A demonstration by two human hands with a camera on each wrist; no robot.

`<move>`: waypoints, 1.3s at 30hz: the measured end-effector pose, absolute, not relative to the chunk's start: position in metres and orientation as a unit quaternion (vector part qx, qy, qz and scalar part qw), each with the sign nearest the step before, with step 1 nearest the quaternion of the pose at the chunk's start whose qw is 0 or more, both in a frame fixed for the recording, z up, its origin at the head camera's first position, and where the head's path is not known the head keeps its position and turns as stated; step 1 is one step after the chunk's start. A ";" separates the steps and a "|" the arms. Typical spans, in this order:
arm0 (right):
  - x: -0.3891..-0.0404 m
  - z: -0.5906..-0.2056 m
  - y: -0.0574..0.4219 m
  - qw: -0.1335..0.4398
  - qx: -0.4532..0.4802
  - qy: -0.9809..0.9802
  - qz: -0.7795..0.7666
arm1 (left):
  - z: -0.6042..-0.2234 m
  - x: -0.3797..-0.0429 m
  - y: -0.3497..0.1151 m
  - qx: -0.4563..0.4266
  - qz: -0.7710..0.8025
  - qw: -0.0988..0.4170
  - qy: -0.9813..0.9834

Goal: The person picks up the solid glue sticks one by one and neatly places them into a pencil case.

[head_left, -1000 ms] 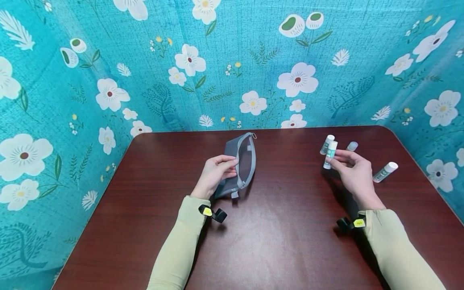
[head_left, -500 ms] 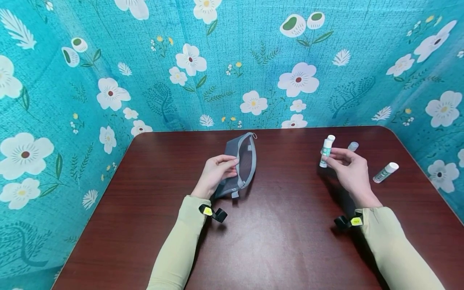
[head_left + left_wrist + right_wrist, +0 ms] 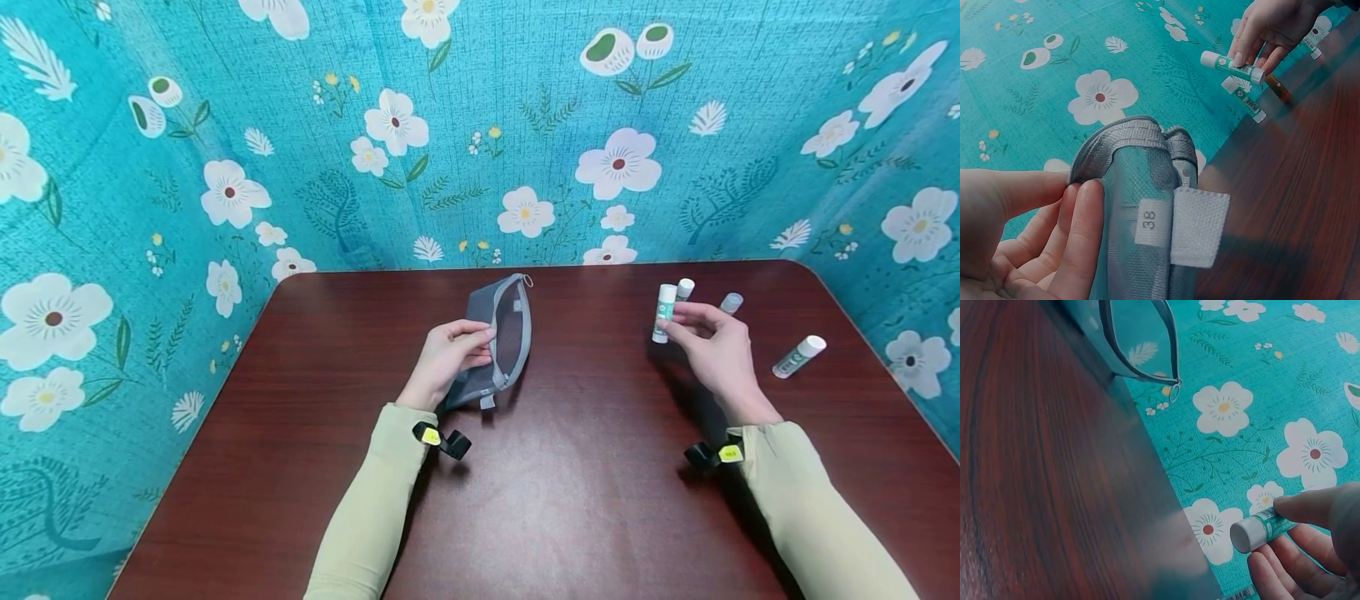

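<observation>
My left hand (image 3: pixel 447 358) pinches the near edge of a grey mesh zipper pouch (image 3: pixel 477 386) between thumb and fingers. The pouch stands with its zipped mouth spread wide; in the left wrist view a white tag marked 38 (image 3: pixel 1151 221) shows on its end. To the right, my right hand (image 3: pixel 722 357) holds a white and green glue stick (image 3: pixel 663 314) upright between thumb and fingertips. In the right wrist view the white end of this glue stick (image 3: pixel 1249 534) points toward the camera.
Behind the held one stands another glue stick (image 3: pixel 684 289). A clear-topped tube (image 3: pixel 731 302) is partly hidden by my right hand. Farther right, a glue stick (image 3: pixel 799 357) leans at an angle. A flowered blue cloth (image 3: pixel 450 125) hangs around the brown table (image 3: pixel 585 467).
My right hand has moved a little to the left with the glue stick, uncovering more of the one behind. My left hand and the pouch have stayed in place.
</observation>
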State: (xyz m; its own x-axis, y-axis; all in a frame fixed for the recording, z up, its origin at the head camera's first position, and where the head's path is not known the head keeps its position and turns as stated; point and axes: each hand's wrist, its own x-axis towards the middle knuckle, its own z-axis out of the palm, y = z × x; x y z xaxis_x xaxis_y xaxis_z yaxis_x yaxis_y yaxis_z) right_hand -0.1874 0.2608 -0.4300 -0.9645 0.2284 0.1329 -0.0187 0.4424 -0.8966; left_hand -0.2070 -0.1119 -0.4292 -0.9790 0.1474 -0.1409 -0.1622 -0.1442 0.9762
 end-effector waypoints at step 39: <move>-0.199 -0.424 0.197 0.061 0.006 -0.807 0.587 | -0.431 -0.208 -0.111 -0.009 0.767 0.097 0.634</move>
State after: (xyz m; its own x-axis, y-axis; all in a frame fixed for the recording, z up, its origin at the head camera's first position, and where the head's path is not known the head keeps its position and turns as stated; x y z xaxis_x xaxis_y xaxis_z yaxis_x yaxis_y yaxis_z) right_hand -0.1989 0.1972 -0.4245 -0.9924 0.0624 0.1062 -0.0817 0.3111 -0.9468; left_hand -0.2083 -0.1109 -0.4309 -0.9811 0.1366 -0.1372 -0.1605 -0.1769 0.9711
